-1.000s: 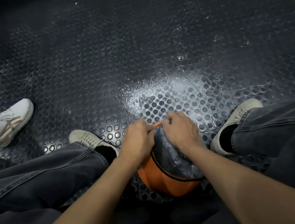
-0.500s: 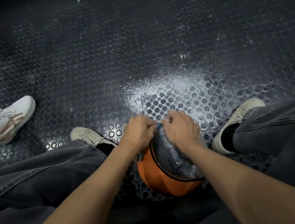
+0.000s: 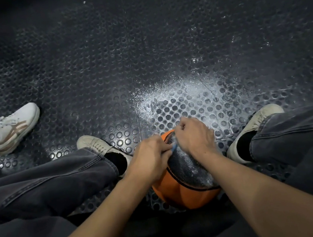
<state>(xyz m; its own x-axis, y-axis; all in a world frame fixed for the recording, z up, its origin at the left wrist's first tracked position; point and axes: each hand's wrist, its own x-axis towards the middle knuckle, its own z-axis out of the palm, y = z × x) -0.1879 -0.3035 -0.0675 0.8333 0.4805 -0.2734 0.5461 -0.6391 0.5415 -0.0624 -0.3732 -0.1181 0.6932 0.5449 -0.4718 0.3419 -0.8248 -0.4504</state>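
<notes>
so the blue bit (image 3: 174, 147) sits atop the basketball (image 3: 188, 195) smack between the fists: left hand (image 3: 150, 158) grip pinched on it, right hand (image 3: 195, 135) curled, contents hidden.

White sneaker (image 3: 15, 127) on studded floor (image 3: 105, 65), perhaps dusty.

Studded black floor (image 3: 90, 71) — basketball (image 3: 189, 196), white powder (image 3: 180, 92)

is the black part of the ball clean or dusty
Dusty: white powder speckles the black panel below the right hand, like the pale patch on the floor.
</notes>
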